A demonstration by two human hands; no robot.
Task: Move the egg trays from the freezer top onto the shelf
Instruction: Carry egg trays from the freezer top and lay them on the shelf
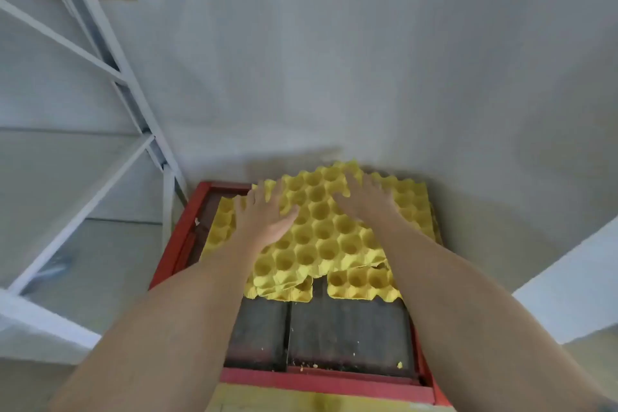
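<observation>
Several yellow egg trays (321, 237) lie in a loose, skewed pile on the freezer top (321, 381), which has a red frame and dark sliding lids. My left hand (264, 214) rests flat on the left part of the top tray, fingers spread and straight. Over the tray's far right part lies my right hand (366, 199), also flat, fingertips near the tray's far edge. Lower trays stick out at the left, right and front of the pile. Only the white metal frame of the shelf (110, 53) shows, at the left.
A white wall stands right behind the freezer. A white surface (575, 281) juts in at the right. Yellow crumbs (399, 365) lie on the dark lids (347, 331) in front of the pile.
</observation>
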